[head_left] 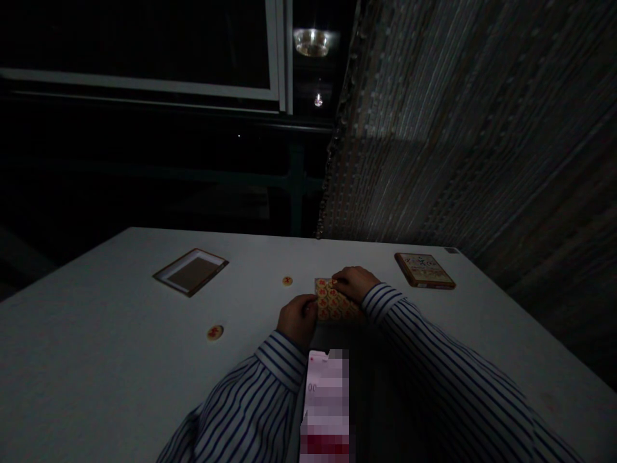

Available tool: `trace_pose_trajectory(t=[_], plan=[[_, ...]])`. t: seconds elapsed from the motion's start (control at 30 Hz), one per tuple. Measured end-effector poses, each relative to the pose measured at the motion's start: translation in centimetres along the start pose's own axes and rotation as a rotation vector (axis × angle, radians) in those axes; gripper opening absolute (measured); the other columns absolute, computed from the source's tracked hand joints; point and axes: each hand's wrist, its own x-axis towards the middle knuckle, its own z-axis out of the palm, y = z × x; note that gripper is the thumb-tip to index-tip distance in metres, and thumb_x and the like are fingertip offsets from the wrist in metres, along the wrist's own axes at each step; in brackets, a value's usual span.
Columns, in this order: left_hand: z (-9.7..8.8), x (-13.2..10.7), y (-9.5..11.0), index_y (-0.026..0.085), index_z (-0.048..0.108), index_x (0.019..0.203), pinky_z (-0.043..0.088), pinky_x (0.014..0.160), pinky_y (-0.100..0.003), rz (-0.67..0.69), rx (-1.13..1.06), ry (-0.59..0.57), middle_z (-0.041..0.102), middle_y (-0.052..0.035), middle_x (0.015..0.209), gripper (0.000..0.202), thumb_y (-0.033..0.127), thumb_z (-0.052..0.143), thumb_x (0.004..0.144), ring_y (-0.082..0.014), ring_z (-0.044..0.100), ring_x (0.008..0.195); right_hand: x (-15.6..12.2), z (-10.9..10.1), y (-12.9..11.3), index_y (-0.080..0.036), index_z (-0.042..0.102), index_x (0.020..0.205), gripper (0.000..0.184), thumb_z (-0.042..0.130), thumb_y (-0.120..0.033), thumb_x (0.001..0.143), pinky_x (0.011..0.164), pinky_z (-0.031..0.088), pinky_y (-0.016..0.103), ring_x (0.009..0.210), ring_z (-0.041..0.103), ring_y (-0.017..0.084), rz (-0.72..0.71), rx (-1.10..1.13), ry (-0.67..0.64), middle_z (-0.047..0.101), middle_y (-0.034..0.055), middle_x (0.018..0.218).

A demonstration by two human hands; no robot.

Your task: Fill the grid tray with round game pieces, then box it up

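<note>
A pack of round xiangqi pieces point(328, 308), pale with red characters in tight rows, sits in front of me. My left hand point(297, 319) is curled closed at the pack's left edge, its thumb and finger gripping there. At the far edge, my right hand point(355, 283) has its fingertips pinched on a piece at the top of the rows; its wrist hides the pack's right side. Two loose items lie to the left: a small xiangqi piece point(287, 281) just beyond my left hand and a second xiangqi piece point(214, 332) nearer me.
An open shallow box part point(178, 283) with a brown rim lies at the left of the white table point(120, 360). At the right is a flat printed box point(424, 270). A lit phone point(328, 399) is below my hands. A string curtain point(409, 128) hangs behind.
</note>
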Motion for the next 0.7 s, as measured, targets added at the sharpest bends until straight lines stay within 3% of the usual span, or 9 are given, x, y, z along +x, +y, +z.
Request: trace_pose_trajectory(t=[0.43, 0.7], plan=[[-0.03, 0.00, -0.03, 0.016, 0.061, 0.085, 0.045, 0.071, -0.029, 0.006, 0.064, -0.014, 0.064, -0.0070, 0.083, 0.022, 0.023, 0.047, 0.070, -0.0165, 0.058, 0.076, 0.00, -0.07, 0.28, -0.025, 0.061, 0.092, 0.028, 0.041, -0.037, 0.076, 0.065, 0.037, 0.025, 0.082, 0.056, 0.019, -0.026, -0.011, -0.025, 0.063, 0.0043, 0.087], [-0.07, -0.01, 0.30, 0.016, 0.061, 0.085, 0.046, 0.072, -0.027, 0.005, 0.123, -0.014, 0.064, -0.0047, 0.084, 0.020, 0.021, 0.048, 0.070, -0.0141, 0.058, 0.077, 0.33, 0.18, 0.39, -0.025, 0.059, 0.097, 0.031, 0.038, -0.037, 0.077, 0.071, 0.036, 0.025, 0.086, 0.054, 0.019, -0.023, -0.031, -0.066, 0.062, 0.0044, 0.092]])
